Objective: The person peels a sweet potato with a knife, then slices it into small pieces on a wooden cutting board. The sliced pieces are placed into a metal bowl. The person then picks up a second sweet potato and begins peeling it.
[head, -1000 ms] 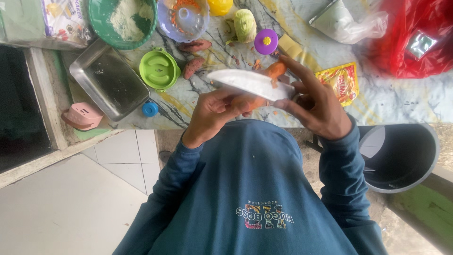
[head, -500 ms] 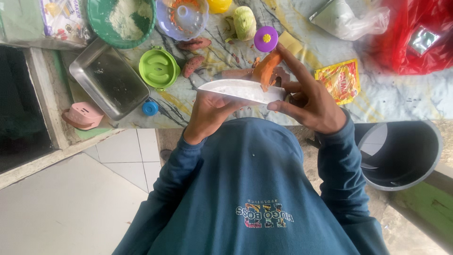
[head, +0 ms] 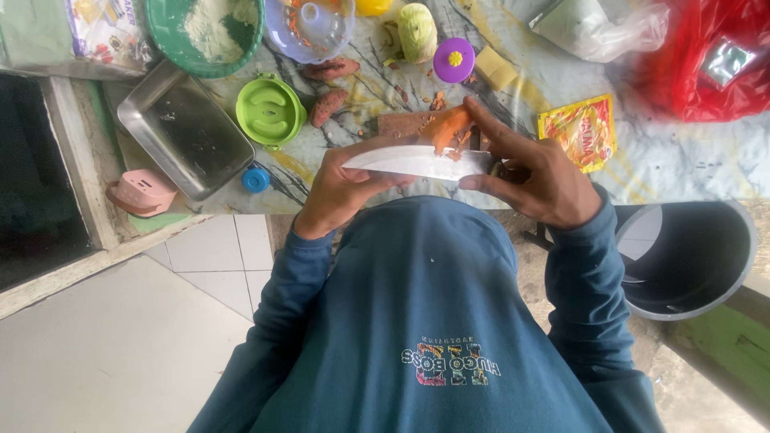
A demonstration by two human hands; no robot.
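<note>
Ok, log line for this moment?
left hand: pinching knife blade | right hand: gripping its handle end, fingers over orange vegetable | below: table

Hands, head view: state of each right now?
Left hand: closed, fingers pinching the knife blade.
Right hand: closed on the knife handle, pressing the orange sweet potato.

Soft, even daylight falls on the scene, with no hard shadows. A counter point(head: 682, 172) runs across the top, covered by a pale marbled cloth with dark veins and yellow streaks. Its front edge is faced with white tiles point(head: 212, 256). Below lies a plain light grey floor point(head: 104, 353). At the far left is a dark opening point(head: 32, 208) framed by a worn pale sill point(head: 68, 144). At the lower right, rough ground meets a green painted edge point(head: 734, 341).
</note>
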